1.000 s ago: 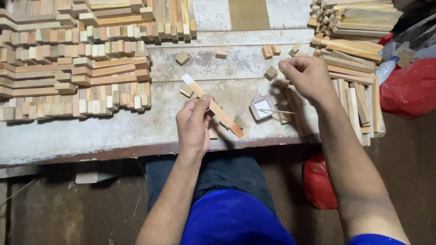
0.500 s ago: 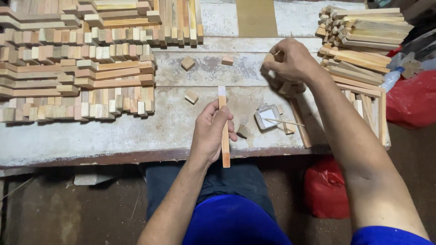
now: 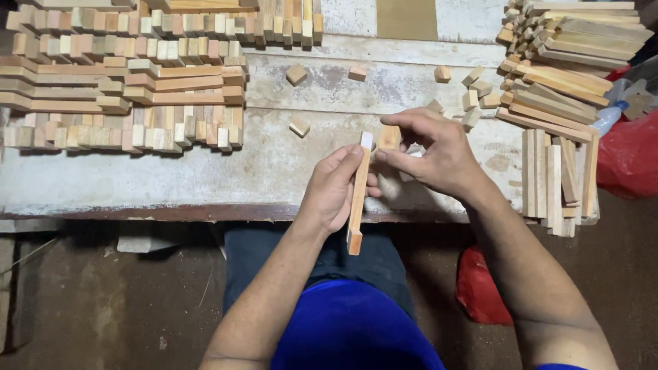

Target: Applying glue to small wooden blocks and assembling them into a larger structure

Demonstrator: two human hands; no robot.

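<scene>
Head cam, looking down over a worn, whitish wooden workbench (image 3: 205,171). Left hand (image 3: 332,192) is closed round a long, thin, pale-orange wooden stick (image 3: 358,195), held roughly upright w/ a slight tilt; thumb and fingertips pinch it near the upper part, so most of the stick runs down past the palm and its lower end sticks out below the hand, over the bench edge. Top end of stick has a whitish tip. Right hand (image 3: 439,154) sits just beside it, to the right, fingers curled, pinching a small light-tan wooden block (image 3: 389,137) btw thumb and forefinger. Block is right next to the stick's top end; can't tell if they actually touch. Both hands are close together, above the front part of the bench.

Around them: several small loose wooden cubes (image 3: 297,74) scattered on the bench behind the hands. Far left, big stacked rows of assembled wooden pieces (image 3: 123,89). Far right, a pile of long plain wooden sticks (image 3: 562,62), some laid flat near the bench's right edge. Red plastic bag (image 3: 627,161) beyond that, on the right. Person wears a blue shirt (image 3: 356,329), seen at bottom.
</scene>
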